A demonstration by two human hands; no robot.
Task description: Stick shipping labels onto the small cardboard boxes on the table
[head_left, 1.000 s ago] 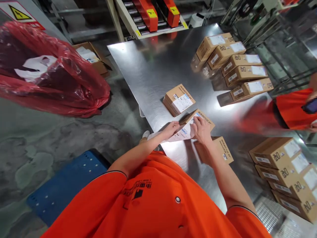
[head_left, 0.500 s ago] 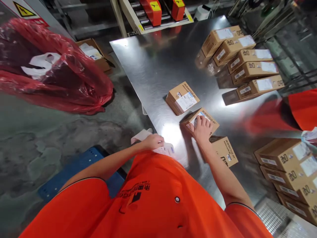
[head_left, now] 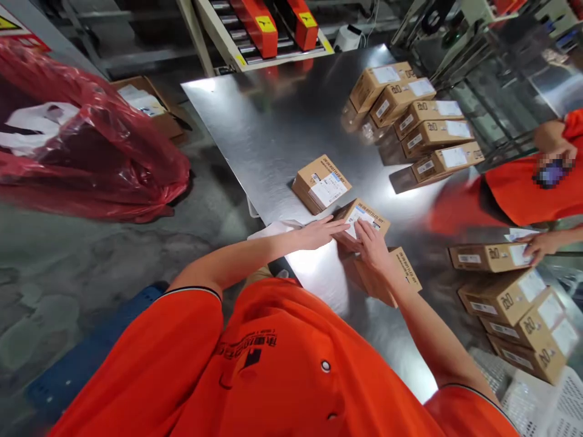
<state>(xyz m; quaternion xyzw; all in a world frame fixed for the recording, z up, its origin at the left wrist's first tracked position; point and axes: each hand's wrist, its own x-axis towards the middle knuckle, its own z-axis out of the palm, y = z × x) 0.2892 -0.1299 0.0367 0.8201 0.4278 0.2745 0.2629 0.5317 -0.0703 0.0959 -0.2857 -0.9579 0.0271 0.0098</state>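
Observation:
A small cardboard box printed with black letters stands on the metal table, a white shipping label on its top. My left hand reaches across with its fingers stretched out, tips on the label's near left edge. From the right, my right hand lies on the same box, fingers extended over the label. Under my left wrist a white paper strip lies at the table edge, partly hidden. One labelled box stands just beyond, and another box sits partly behind my right forearm.
Several labelled boxes line the far right of the metal table. A co-worker's hand touches a box above a near-right stack. A red plastic bag stands left; a roller conveyor adjoins the far edge.
My left hand has moved from the white paper strip at the table edge to the box's label. The right hand has shifted on the box. A co-worker's hands have come into view at right.

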